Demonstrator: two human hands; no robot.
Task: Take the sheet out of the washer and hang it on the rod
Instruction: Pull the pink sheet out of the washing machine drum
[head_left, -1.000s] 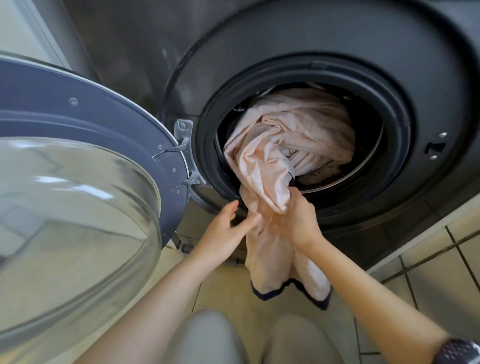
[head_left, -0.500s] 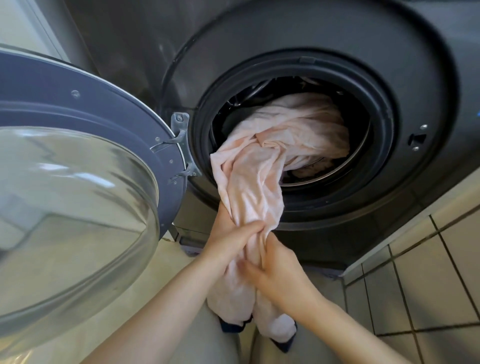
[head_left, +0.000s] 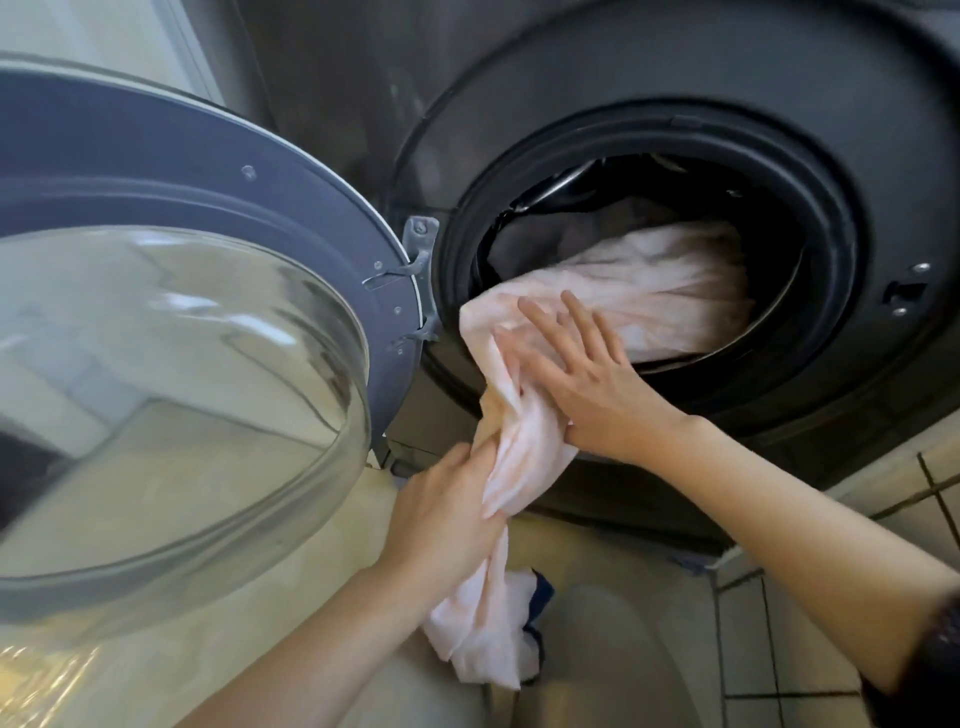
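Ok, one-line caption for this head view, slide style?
Left hand grips the pink sheet trailing from the washer drum; right hand lies open on it.

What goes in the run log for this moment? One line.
left hand: grips sheet | right hand: open, flat on sheet | sheet: partly inside washer

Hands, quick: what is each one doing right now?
Left hand: closed around the pink sheet below the washer opening.
Right hand: open, fingers spread flat on the sheet, not gripping.
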